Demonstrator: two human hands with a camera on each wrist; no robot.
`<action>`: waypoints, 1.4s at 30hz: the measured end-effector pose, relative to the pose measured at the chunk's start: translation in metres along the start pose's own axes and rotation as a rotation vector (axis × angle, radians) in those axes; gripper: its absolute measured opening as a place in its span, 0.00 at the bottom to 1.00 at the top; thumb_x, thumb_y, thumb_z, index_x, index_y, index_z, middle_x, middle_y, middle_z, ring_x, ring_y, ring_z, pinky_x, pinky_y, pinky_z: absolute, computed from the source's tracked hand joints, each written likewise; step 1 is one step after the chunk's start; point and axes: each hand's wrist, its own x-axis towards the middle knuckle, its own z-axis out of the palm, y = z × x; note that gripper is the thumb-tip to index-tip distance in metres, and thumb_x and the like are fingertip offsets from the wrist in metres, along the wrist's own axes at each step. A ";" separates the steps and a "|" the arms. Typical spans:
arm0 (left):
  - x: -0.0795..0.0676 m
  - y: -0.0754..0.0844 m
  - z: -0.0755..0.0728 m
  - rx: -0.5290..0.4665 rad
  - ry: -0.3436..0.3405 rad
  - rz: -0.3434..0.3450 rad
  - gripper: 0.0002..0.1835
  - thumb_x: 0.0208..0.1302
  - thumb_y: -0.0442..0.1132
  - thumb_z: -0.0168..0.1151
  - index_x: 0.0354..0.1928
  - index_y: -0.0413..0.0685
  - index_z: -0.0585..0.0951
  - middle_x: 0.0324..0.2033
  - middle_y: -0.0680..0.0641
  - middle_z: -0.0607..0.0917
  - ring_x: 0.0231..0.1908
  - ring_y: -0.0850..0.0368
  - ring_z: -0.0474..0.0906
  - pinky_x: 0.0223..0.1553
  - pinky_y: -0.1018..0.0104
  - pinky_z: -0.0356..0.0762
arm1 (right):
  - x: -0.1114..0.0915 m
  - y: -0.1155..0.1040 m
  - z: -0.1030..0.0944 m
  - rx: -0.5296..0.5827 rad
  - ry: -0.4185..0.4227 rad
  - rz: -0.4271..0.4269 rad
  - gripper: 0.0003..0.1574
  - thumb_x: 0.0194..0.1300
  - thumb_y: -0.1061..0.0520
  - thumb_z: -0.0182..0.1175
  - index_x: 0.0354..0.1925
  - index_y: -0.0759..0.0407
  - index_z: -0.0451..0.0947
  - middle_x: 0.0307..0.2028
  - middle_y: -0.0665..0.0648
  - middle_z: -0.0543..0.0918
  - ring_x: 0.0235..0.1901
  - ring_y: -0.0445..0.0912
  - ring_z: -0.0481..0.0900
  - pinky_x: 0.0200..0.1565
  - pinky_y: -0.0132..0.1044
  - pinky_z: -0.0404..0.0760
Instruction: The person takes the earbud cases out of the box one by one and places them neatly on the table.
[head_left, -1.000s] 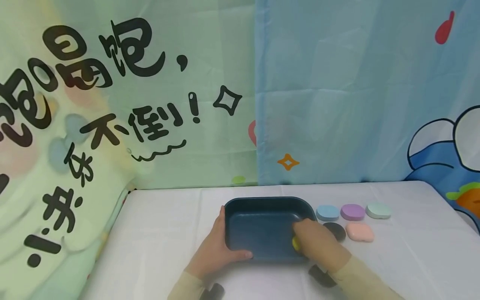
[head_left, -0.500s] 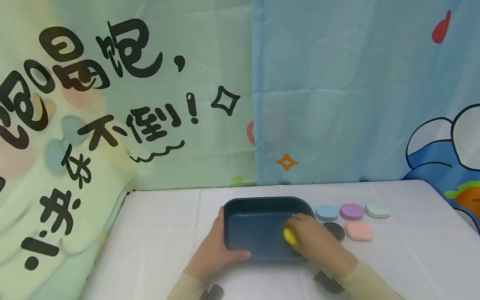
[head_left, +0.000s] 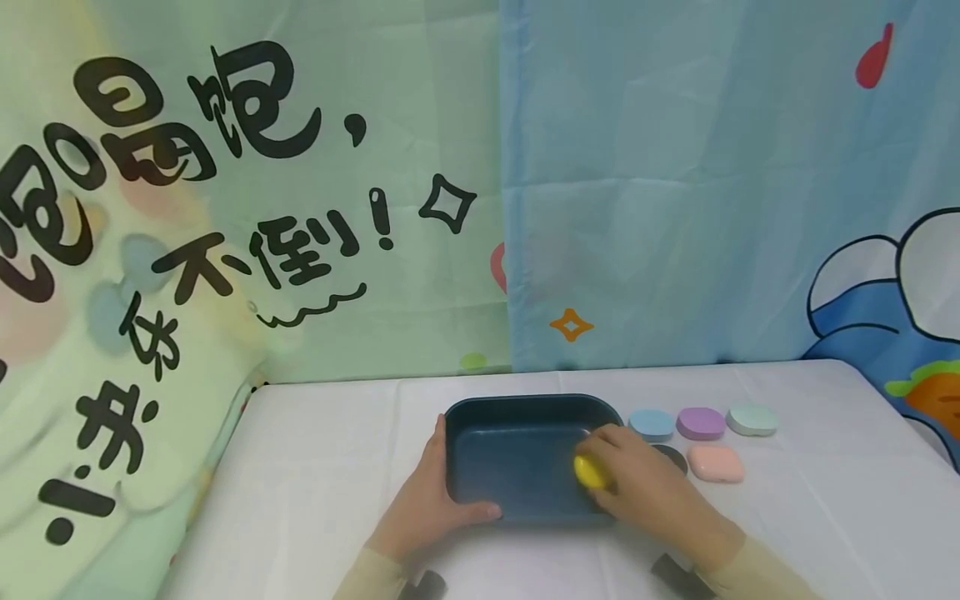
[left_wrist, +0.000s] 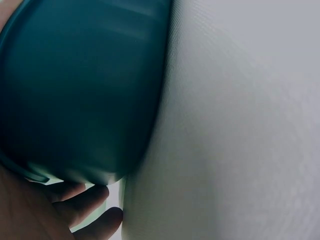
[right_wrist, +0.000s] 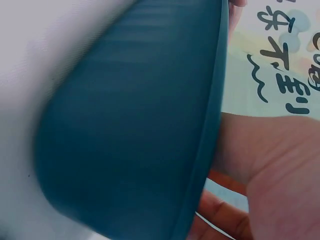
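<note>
A dark blue rectangular baking pan (head_left: pixel 517 467) sits on the white table in the head view. My left hand (head_left: pixel 427 496) grips its left front corner, thumb over the front rim and fingers along the left wall. The left wrist view shows those fingers (left_wrist: pixel 82 202) against the pan's outer side. My right hand (head_left: pixel 637 483) reaches over the right side and holds a yellow sponge (head_left: pixel 591 472) inside the pan. In the right wrist view the pan's wall hides the sponge and part of the right hand (right_wrist: pixel 265 170).
Right of the pan lie a blue (head_left: pixel 652 425), a purple (head_left: pixel 701 423) and a pale green sponge (head_left: pixel 752 420). A pink one (head_left: pixel 716 463) and a dark grey one (head_left: pixel 672 457), partly behind my right hand, lie nearer. Printed cloth (head_left: pixel 645 183) hangs behind the table (head_left: pixel 322 467).
My right hand moved left with the yellow sponge inside the pan, then slightly back right, showing more of the sponge. My left hand has kept its hold on the pan.
</note>
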 end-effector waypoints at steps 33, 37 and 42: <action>0.000 -0.003 -0.001 0.004 -0.002 0.007 0.74 0.46 0.62 0.79 0.81 0.48 0.36 0.79 0.43 0.48 0.75 0.47 0.52 0.70 0.43 0.59 | -0.028 0.014 -0.025 -0.031 0.062 0.119 0.28 0.48 0.63 0.77 0.50 0.58 0.83 0.51 0.58 0.81 0.47 0.52 0.79 0.50 0.51 0.83; 0.001 -0.003 0.000 0.002 0.000 0.017 0.73 0.46 0.61 0.79 0.81 0.50 0.35 0.79 0.44 0.49 0.75 0.47 0.53 0.69 0.43 0.60 | -0.034 0.017 -0.029 -0.042 0.034 0.168 0.28 0.49 0.63 0.75 0.52 0.57 0.83 0.52 0.58 0.81 0.47 0.52 0.79 0.51 0.53 0.82; 0.001 -0.003 0.000 0.002 0.002 0.019 0.73 0.46 0.62 0.79 0.81 0.51 0.35 0.79 0.45 0.49 0.75 0.47 0.54 0.69 0.43 0.60 | -0.040 0.024 -0.029 -0.040 -0.014 0.230 0.27 0.51 0.62 0.75 0.52 0.58 0.82 0.52 0.60 0.80 0.47 0.54 0.77 0.53 0.58 0.80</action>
